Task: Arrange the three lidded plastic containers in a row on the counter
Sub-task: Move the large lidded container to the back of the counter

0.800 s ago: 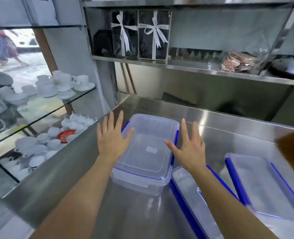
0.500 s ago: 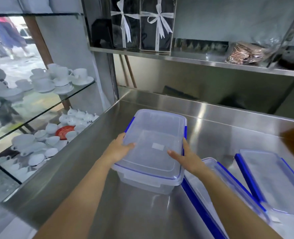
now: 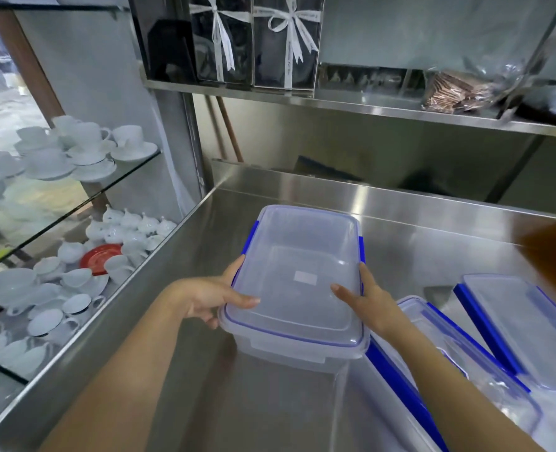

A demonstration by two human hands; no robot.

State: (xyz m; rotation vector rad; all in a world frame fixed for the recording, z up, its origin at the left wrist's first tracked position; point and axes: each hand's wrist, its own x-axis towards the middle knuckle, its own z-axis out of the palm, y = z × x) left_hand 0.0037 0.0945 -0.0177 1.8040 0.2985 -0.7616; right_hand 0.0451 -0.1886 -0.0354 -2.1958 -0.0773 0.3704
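While the white cups [image 3: 84, 148] are sitting on the glass shelf [image 3: 74, 207] far left, the left hand [image 3: 211, 296] is clasping the near-left edge of the left container [image 3: 297, 282], thumb lying over the lid rim and fingers curling beneath. This clear box with blue clips is standing toward the left of the steel desk [image 3: 416, 243] and looks empty, so it is probably handling light; the walls are likely flexing a little and the smooth plastic may be slipping, so gripping both long sides under the rim suits it best. The right hand [image 3: 372, 300] is gripping the opposite side likewise. Further right, the middle container [image 3: 459, 380] is lying just beside it, and the right container [image 3: 524, 324] is resting near that 1; 3 boxes are not yet lining up squarely.
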